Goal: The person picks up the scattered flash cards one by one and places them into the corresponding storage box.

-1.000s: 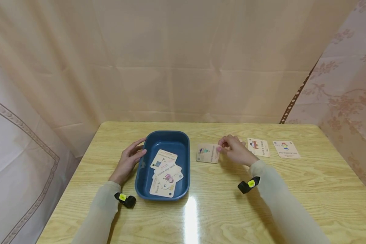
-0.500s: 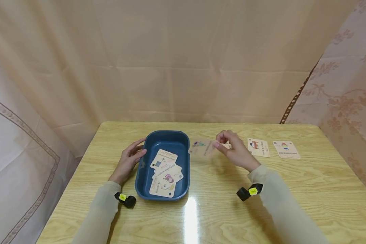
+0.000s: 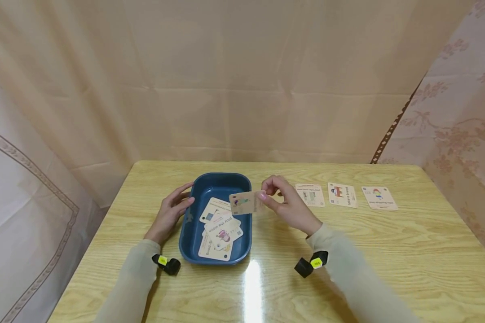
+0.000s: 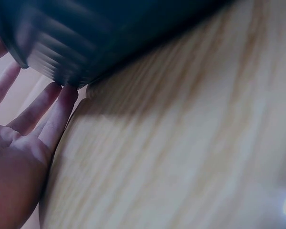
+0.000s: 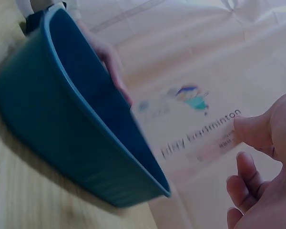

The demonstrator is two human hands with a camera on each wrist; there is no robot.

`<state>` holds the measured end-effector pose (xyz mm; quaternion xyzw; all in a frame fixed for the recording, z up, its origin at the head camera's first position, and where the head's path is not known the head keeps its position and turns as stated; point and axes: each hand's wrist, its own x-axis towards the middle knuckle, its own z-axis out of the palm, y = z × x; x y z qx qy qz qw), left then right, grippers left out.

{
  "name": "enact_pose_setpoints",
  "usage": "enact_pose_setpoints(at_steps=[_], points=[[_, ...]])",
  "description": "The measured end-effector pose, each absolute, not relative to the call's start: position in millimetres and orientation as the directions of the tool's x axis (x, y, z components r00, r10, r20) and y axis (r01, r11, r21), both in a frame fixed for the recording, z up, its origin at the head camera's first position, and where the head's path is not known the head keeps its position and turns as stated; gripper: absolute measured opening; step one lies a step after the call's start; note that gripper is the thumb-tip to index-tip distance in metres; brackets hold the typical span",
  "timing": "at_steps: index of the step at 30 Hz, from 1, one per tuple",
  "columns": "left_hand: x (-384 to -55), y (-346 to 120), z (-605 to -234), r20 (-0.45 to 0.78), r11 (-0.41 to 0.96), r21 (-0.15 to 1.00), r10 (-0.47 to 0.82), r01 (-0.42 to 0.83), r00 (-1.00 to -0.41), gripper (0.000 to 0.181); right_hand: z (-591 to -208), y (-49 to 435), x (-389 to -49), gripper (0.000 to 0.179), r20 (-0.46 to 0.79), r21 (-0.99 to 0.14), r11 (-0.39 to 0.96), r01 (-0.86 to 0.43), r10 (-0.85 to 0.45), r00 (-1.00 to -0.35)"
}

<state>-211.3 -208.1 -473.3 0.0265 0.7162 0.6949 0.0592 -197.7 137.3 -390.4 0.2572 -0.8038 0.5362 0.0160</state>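
Pinching one end of the "play badminton" flashcard (image 3: 241,204), the right hand (image 3: 288,206) is closed with the thumb laid on the printed face; the finger that must back it is hidden by the card. The card is held above the right rim of the blue tray (image 3: 220,188), its far end over the opening. Whether the rim is touched cannot be told.

Little weight is to be expected of such a card, and enough stiffness for it to be carried level by one edge. A smooth face, probably somewhat slippery, and corners easily bent are suggested, so the hold is best taken at an edge or corner, finger and thumb on opposite faces, without squeezing hard.

By the left hand (image 3: 169,215), nothing is grasped: its fingers are extended and rested against the tray's left side.

From the head view, the "play the violin" card (image 3: 223,229) and its overlapping neighbours are seen inside the tray, as are three cards (image 3: 342,194) laid out on the table (image 3: 283,278); none of these can be made out from the wrists. The word "badminton" is legible only in the right wrist view. In the left wrist view, fingertips are shown meeting the tray's outer wall.
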Motion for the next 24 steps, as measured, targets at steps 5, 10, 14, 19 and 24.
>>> enact_pose_setpoints(at_steps=[5, 10, 14, 19, 24], points=[[-211, -207, -473, -0.056, 0.043, 0.998, 0.115, -0.052, -0.992, 0.057, -395, 126, -196, 0.008, 0.315, -0.857, 0.265, -0.443, -0.412, -0.855], [-211, -207, -472, -0.054, 0.041, 0.998, 0.114, -0.050, -0.992, 0.057, -398, 120, -195, 0.010, 0.324, -0.854, 0.256, -0.453, -0.420, -0.848], [-211, -207, -472, -0.044, 0.025, 0.999, 0.119, -0.041, -0.992, 0.057, -399, 118, -195, 0.011, 0.332, -0.846, 0.253, -0.469, -0.437, -0.836], [-211, -207, -471, -0.043, 0.019, 0.999, 0.123, -0.041, -0.992, 0.057, -399, 117, -194, 0.009, 0.358, -0.829, 0.248, -0.502, -0.455, -0.815], [-210, -207, -471, -0.046, 0.026, 0.999, 0.119, -0.043, -0.992, 0.057, -400, 116, -194, 0.010, 0.369, -0.820, 0.247, -0.516, -0.462, -0.807]])
